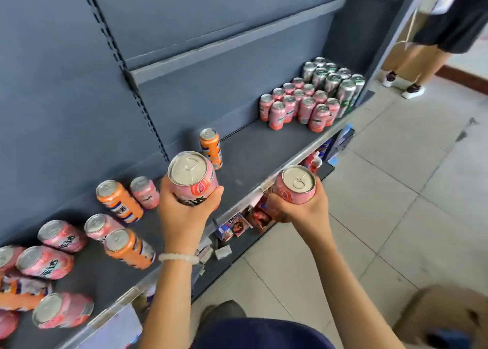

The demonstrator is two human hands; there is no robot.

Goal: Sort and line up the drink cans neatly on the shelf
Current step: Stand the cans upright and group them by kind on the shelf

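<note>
The left hand (184, 211) grips a pink can (194, 180) from below, its fingers (215, 194) curled round the lower wall and the thumb on the near side, so the can stands out above the hand, tilted with its silver lid and pull tab facing up toward the camera. It hangs over the front part of the dark shelf (253, 150). A pale bead bracelet (178, 257) circles that wrist. The right hand (298, 211) wraps a second pink can (297, 184) the same way, fingers curled round its body, lid up; this one is held just off the shelf's metal front edge, above the tiled floor (396, 190). Both cans carry a round fruit picture on pink.

On the shelf to the left, pink and orange cans (124, 245) lie scattered and leaning in no order. Behind the left hand one orange can (211, 147) stands alone near the back panel. Further along, at the right end, pink cans stand in tidy rows (298, 108), with a block of silver-green cans (335, 81) just beyond them. A bystander's legs (412, 68) show past the shelf end.
</note>
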